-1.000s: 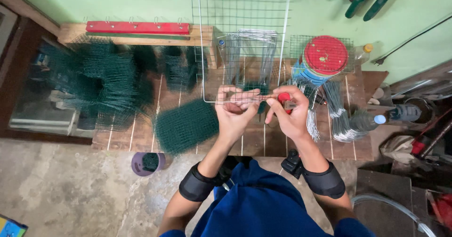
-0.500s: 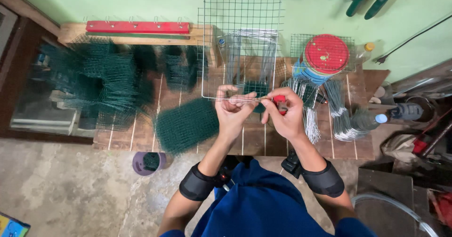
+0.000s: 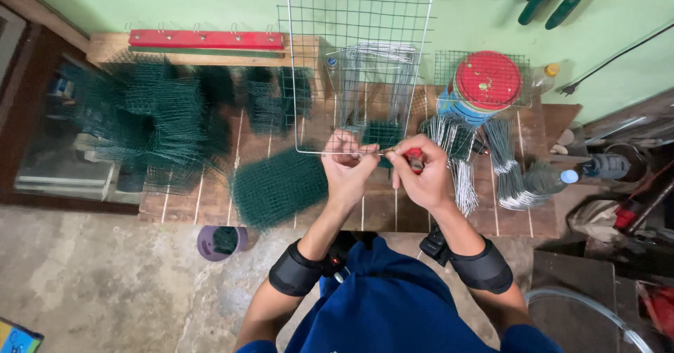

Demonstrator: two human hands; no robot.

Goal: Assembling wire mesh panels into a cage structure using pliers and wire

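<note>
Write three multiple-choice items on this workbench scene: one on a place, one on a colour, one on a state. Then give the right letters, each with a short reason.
1. Where does the round tin with the red lid stand?
A. On the concrete floor
B. At the far right of the bench, by the wall
C. On the dark green mesh at the left

2. What colour is the tool handle that shows in the right hand?
A. Red
B. Yellow
C. Blue

3. How is the white wire grid panel placed?
A. Flat on the floor
B. Rolled into a tube
C. Upright, with both hands at its lower edge

Answers:
1 B: the tin sits by the green wall, above the loose wire pieces.
2 A: a red handle peeks out of the fist.
3 C: the left hand and the right hand pinch the panel's bottom wire.
</note>
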